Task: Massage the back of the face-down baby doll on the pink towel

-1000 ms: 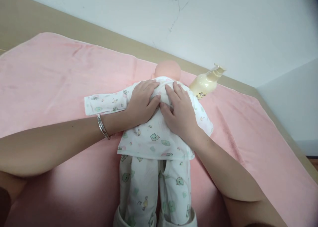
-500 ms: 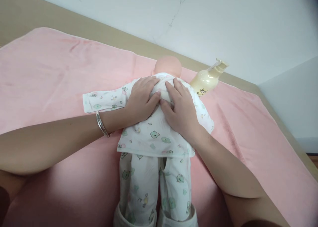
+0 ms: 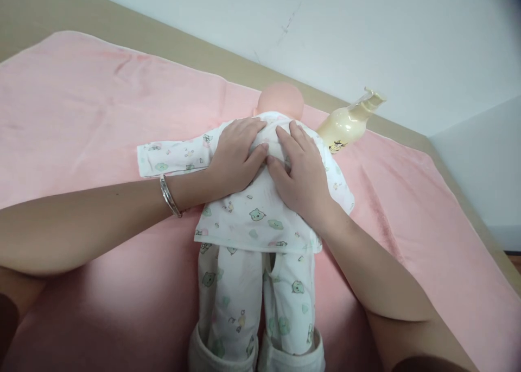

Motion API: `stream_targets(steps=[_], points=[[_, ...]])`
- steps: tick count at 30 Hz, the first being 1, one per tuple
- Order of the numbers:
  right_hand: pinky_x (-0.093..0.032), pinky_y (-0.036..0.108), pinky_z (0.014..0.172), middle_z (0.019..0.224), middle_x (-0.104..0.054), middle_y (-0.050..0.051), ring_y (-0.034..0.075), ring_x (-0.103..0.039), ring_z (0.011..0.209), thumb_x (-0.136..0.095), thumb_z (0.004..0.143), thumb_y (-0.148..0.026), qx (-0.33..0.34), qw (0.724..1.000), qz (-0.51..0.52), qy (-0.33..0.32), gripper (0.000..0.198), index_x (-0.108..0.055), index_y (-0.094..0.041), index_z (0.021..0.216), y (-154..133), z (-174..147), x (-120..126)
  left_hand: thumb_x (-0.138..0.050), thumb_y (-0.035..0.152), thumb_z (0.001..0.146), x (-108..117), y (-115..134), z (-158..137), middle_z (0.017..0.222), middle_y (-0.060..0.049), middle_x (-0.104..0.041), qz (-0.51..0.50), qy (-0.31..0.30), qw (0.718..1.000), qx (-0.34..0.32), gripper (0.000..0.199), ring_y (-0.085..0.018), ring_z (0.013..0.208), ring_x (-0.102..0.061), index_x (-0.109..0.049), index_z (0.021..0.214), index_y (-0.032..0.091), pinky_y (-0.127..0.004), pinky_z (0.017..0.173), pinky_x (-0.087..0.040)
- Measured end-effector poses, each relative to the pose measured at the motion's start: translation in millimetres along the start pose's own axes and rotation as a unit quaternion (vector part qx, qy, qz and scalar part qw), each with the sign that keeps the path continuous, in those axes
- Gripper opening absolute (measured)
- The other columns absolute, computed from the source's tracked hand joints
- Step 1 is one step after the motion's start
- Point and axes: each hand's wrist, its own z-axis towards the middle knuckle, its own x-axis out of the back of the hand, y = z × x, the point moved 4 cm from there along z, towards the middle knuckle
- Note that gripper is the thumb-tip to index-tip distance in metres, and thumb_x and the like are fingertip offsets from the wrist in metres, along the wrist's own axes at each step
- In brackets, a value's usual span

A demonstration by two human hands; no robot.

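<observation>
A baby doll (image 3: 280, 99) lies face down, its bald head pointing away from me. It wears a white printed top (image 3: 260, 220) and matching trousers (image 3: 240, 290) with turned-up cuffs. My left hand (image 3: 236, 158) rests flat on the left side of the upper back, fingers stretched toward the neck. On the right side of the back lies my right hand (image 3: 302, 171), its fingers somewhat spread. Both thumbs point inward and nearly meet over the spine. A silver bangle (image 3: 169, 196) circles my left wrist. The doll's face is hidden.
Under the doll a pink blanket (image 3: 101, 111) covers most of a wooden surface (image 3: 163, 41). A cream pump bottle (image 3: 345, 123) lies tilted beside the doll's right shoulder. Beyond the far edge stands a white wall (image 3: 366, 36) with thin cracks.
The whole scene has shifted slightly up and to the right in view. Both hands stay on the doll's back in nearly the same places.
</observation>
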Motion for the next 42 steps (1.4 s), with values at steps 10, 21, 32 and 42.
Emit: stream_targets(steps=[10, 21, 32, 42], points=[[-0.028, 0.062, 0.121, 0.161, -0.037, 0.014, 0.035, -0.029, 0.152, -0.044, 0.094, -0.033, -0.014, 1.0, -0.01, -0.012, 0.053, -0.046, -0.019, 0.145, -1.6, -0.3, 0.1, -0.035, 0.034, 0.094, 0.7, 2.2, 0.0, 0.137, -0.008, -0.061, 0.004, 0.0, 1.0, 0.0, 0.042, -0.026, 0.13, -0.052, -0.056, 0.128, 0.019, -0.046, 0.117, -0.038], [-0.029, 0.062, 0.12, 0.159, -0.04, 0.014, 0.035, -0.031, 0.151, -0.046, 0.092, -0.034, -0.003, 1.0, 0.003, 0.001, 0.054, -0.048, -0.019, 0.144, 0.7, 0.6, -0.3, -0.035, 0.035, 0.094, 0.4, 1.6, 0.2, 0.139, -0.01, -0.06, 0.004, 0.0, 1.0, 0.003, 0.044, -0.026, 0.132, -0.052, -0.056, 0.129, 0.018, -0.045, 0.118, -0.037], [-0.03, 0.059, 0.121, 0.159, -0.04, 0.015, 0.033, -0.032, 0.151, -0.044, 0.094, -0.033, -0.003, 1.0, -0.014, -0.006, 0.053, -0.047, -0.017, 0.144, -2.4, 1.0, 0.0, -0.036, 0.034, 0.092, 1.8, 2.0, 1.4, 0.139, -0.01, -0.06, 0.003, -0.003, 1.0, 0.01, 0.044, -0.026, 0.13, -0.053, -0.057, 0.128, 0.019, -0.047, 0.117, -0.039], [-0.029, 0.064, 0.12, 0.159, -0.04, 0.013, 0.035, -0.032, 0.15, -0.046, 0.093, -0.035, 0.002, 1.0, 0.0, -0.006, 0.052, -0.048, -0.021, 0.143, 2.2, 2.9, -1.4, -0.036, 0.034, 0.092, 2.7, 1.8, 1.3, 0.138, -0.008, -0.061, -0.002, -0.005, 1.0, 0.006, 0.043, -0.026, 0.13, -0.054, -0.057, 0.127, 0.022, -0.047, 0.117, -0.04]])
